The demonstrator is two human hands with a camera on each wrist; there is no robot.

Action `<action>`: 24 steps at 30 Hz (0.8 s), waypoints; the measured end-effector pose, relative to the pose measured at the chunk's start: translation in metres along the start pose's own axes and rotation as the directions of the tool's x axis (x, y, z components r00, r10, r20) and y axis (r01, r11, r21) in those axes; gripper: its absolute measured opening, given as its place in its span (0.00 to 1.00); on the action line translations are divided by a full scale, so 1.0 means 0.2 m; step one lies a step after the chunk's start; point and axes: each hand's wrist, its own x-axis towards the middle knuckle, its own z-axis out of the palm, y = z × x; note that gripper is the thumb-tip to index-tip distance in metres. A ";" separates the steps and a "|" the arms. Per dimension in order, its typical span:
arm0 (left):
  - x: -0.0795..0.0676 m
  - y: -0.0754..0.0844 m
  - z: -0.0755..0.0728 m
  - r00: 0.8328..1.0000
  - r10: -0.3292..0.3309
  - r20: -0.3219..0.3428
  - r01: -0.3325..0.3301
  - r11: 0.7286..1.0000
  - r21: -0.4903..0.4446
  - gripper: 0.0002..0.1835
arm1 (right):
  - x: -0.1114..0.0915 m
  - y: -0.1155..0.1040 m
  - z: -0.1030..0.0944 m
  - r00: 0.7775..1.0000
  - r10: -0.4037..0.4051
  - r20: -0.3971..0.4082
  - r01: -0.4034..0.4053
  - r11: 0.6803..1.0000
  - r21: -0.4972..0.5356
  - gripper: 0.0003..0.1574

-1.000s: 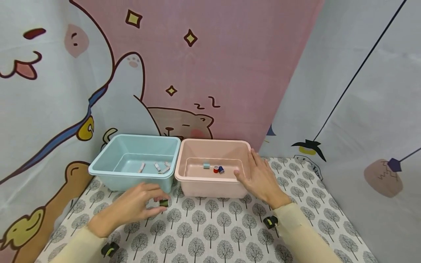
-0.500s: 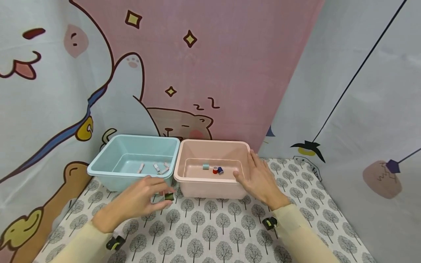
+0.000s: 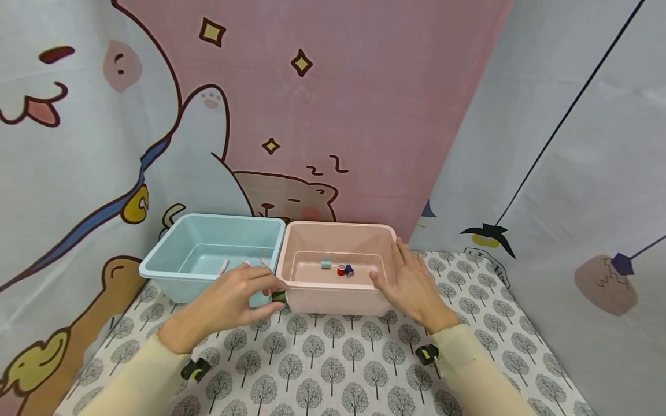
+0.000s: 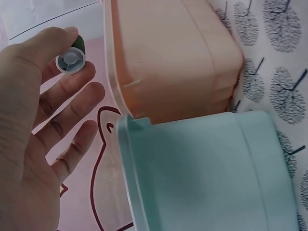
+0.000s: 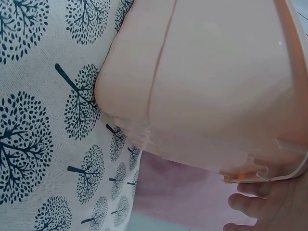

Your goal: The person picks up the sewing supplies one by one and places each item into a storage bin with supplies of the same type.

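Between thumb and fingertips, my left hand (image 3: 229,297) pinches a spool of dark green thread (image 3: 279,297). It is held just in front of the gap between the two basins; the left wrist view shows the white end of the spool (image 4: 71,60). My right hand (image 3: 413,286) rests on the right rim of the pink basin (image 3: 338,285), fingers extended along it. On that basin's floor lie a light blue spool (image 3: 326,264), a red spool (image 3: 341,270) and a dark blue spool (image 3: 350,270).
A light blue basin (image 3: 213,217) stands directly left of the pink one. Small pale pieces (image 3: 224,266) lie in it, partly hidden by the left hand. A tree-print cloth (image 3: 312,370) covers the table, and a cartoon curtain (image 3: 364,115) hangs behind.
My left hand has moved right and upward with the green spool, from in front of the blue basin to the pink basin's left corner. The right hand stays on the rim.
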 end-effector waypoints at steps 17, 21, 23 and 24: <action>0.19 -0.05 -0.04 0.995 -0.081 0.062 0.084 0.996 -0.044 0.17 | 0.00 0.00 -0.01 1.000 0.004 -0.006 -0.004 1.000 0.008 0.70; 0.24 -0.07 -0.05 0.992 -0.090 0.087 0.097 0.993 -0.074 0.15 | 0.00 0.00 0.00 1.000 0.003 -0.009 -0.003 1.000 0.010 0.70; 0.27 -0.09 -0.06 0.992 -0.087 0.091 0.095 0.991 -0.094 0.14 | 0.00 0.00 0.00 1.000 0.003 -0.011 -0.002 1.000 0.008 0.70; 0.28 -0.10 -0.06 0.993 -0.080 0.091 0.089 0.991 -0.101 0.14 | 0.00 0.00 0.00 1.000 0.002 -0.012 -0.002 1.000 0.009 0.70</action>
